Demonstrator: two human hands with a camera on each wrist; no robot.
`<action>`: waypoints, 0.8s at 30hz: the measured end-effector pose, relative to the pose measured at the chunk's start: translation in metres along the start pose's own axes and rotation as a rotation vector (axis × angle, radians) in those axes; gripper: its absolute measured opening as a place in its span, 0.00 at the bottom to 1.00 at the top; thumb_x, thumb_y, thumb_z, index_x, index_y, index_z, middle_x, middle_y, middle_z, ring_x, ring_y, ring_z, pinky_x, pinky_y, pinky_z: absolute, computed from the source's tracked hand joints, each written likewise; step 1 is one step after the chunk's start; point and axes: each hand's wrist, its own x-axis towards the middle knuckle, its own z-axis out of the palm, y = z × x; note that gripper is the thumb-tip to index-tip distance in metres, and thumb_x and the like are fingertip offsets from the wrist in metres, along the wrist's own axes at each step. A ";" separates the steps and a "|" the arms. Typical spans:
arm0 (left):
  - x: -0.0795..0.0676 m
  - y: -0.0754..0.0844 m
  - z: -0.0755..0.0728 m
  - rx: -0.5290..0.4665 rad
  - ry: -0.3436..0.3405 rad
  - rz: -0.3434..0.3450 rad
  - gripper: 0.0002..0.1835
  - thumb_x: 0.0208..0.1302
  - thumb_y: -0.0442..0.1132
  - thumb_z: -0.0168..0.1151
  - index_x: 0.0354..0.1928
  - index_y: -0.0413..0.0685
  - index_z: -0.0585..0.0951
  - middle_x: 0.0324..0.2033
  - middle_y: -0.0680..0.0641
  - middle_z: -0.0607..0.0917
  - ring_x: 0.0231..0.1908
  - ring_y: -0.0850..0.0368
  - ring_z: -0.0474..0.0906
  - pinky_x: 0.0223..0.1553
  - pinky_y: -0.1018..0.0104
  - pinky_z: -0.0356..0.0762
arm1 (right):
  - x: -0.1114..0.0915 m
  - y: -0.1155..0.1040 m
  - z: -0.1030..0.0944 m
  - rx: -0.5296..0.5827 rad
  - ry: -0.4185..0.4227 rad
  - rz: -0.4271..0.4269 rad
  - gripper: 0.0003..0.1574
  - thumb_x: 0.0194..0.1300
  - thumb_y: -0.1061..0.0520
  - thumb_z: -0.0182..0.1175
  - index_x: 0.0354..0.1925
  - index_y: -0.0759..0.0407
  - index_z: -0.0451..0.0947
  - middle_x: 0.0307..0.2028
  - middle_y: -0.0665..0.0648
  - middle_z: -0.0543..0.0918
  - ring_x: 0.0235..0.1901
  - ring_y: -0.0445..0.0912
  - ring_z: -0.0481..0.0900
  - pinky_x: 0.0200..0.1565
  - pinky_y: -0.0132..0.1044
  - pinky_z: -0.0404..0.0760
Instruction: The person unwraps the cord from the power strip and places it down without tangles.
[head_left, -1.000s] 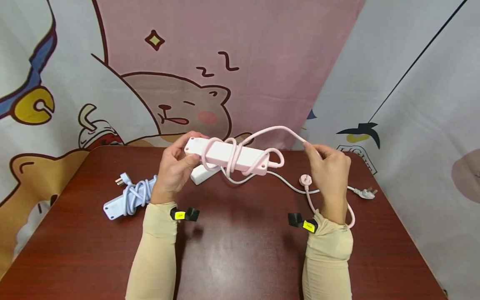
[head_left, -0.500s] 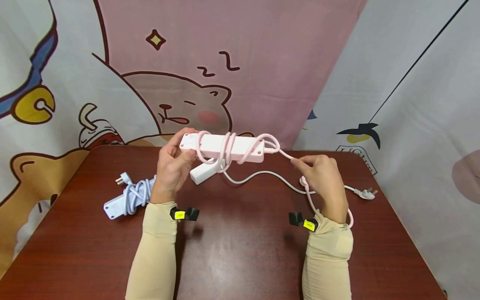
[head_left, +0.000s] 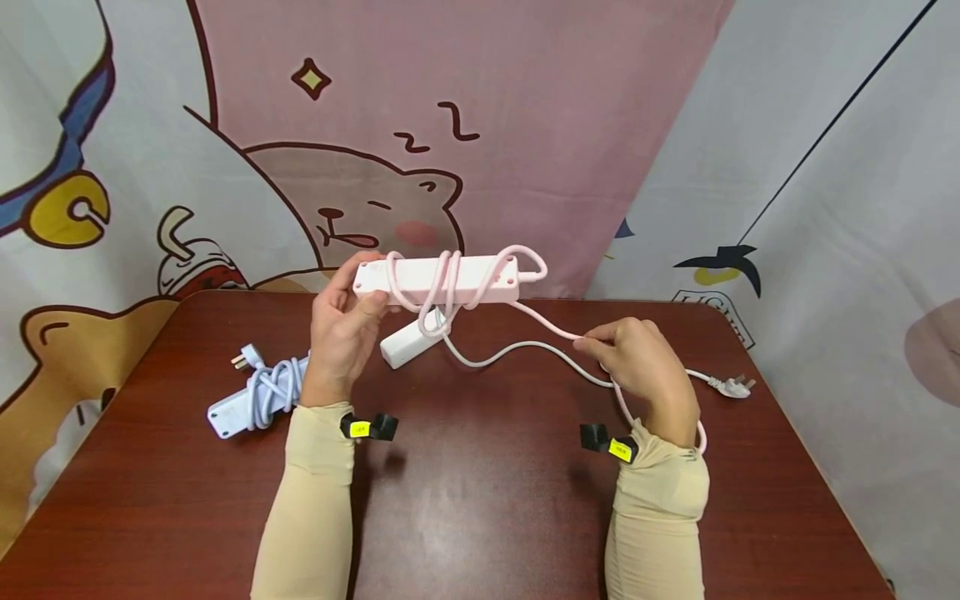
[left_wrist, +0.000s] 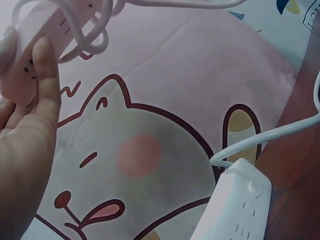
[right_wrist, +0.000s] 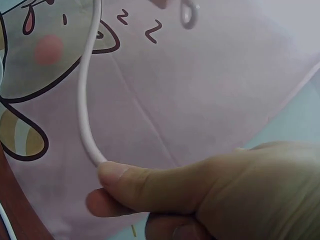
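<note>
My left hand (head_left: 341, 321) grips the left end of a pink power strip (head_left: 483, 283) and holds it up above the back of the table. Several turns of its pink cord wrap loosely around the strip, and a loop bulges at the right end. From under the strip the cord (head_left: 543, 321) runs right to my right hand (head_left: 637, 362), which pinches it between thumb and fingers. In the right wrist view the pinched cord (right_wrist: 85, 100) curves upward from the thumb tip. Sockets show on the strip (left_wrist: 55, 30) in the left wrist view. The pink plug is hidden behind my right hand.
A white power strip (head_left: 405, 346) lies on the table (head_left: 480, 500) behind the pink one. Its cord (head_left: 525, 343) snakes right to a white plug (head_left: 731, 387). On the left lies a blue power strip (head_left: 228, 415) wrapped in its own cord. A printed curtain (head_left: 540, 150) hangs behind.
My left hand has raised the pink strip slightly and moved it left. My right hand has come left and down with the cord, which now passes under the strip instead of arching above it.
</note>
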 end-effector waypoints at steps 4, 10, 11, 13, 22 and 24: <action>0.002 0.000 -0.002 -0.002 0.055 0.031 0.24 0.66 0.24 0.64 0.63 0.35 0.73 0.53 0.43 0.81 0.43 0.55 0.80 0.41 0.69 0.85 | -0.004 -0.003 -0.004 -0.001 -0.039 -0.012 0.12 0.71 0.49 0.64 0.43 0.53 0.91 0.23 0.47 0.81 0.30 0.44 0.74 0.35 0.37 0.72; 0.002 0.000 -0.005 0.000 0.084 0.046 0.26 0.66 0.23 0.63 0.64 0.30 0.70 0.54 0.42 0.81 0.42 0.56 0.80 0.41 0.70 0.84 | -0.016 -0.010 -0.017 -0.014 -0.051 -0.011 0.12 0.71 0.49 0.63 0.43 0.51 0.91 0.29 0.48 0.88 0.32 0.43 0.79 0.38 0.38 0.77; 0.002 0.000 -0.006 0.006 0.085 0.047 0.26 0.66 0.24 0.63 0.65 0.30 0.70 0.54 0.43 0.81 0.43 0.56 0.80 0.41 0.70 0.85 | -0.018 -0.011 -0.019 -0.008 -0.049 -0.010 0.12 0.71 0.49 0.64 0.43 0.51 0.91 0.30 0.48 0.89 0.33 0.43 0.80 0.38 0.37 0.77; 0.002 0.000 -0.006 0.005 0.089 0.048 0.27 0.66 0.24 0.63 0.65 0.28 0.69 0.54 0.43 0.82 0.43 0.56 0.81 0.42 0.69 0.85 | -0.022 -0.012 -0.023 0.002 -0.038 -0.009 0.12 0.71 0.49 0.64 0.44 0.51 0.91 0.28 0.47 0.87 0.32 0.43 0.79 0.38 0.36 0.76; 0.004 0.000 -0.006 0.041 0.127 0.050 0.31 0.65 0.24 0.64 0.66 0.21 0.63 0.52 0.44 0.83 0.44 0.56 0.82 0.43 0.69 0.86 | -0.036 -0.010 -0.033 0.072 0.054 -0.051 0.13 0.70 0.44 0.66 0.43 0.47 0.91 0.28 0.44 0.88 0.30 0.34 0.78 0.37 0.25 0.75; 0.004 0.000 -0.006 0.057 0.134 0.046 0.28 0.65 0.24 0.64 0.65 0.24 0.67 0.52 0.44 0.83 0.44 0.57 0.82 0.44 0.69 0.86 | -0.037 -0.009 -0.033 0.085 0.080 -0.066 0.12 0.70 0.45 0.66 0.42 0.47 0.91 0.29 0.44 0.89 0.32 0.31 0.78 0.38 0.22 0.75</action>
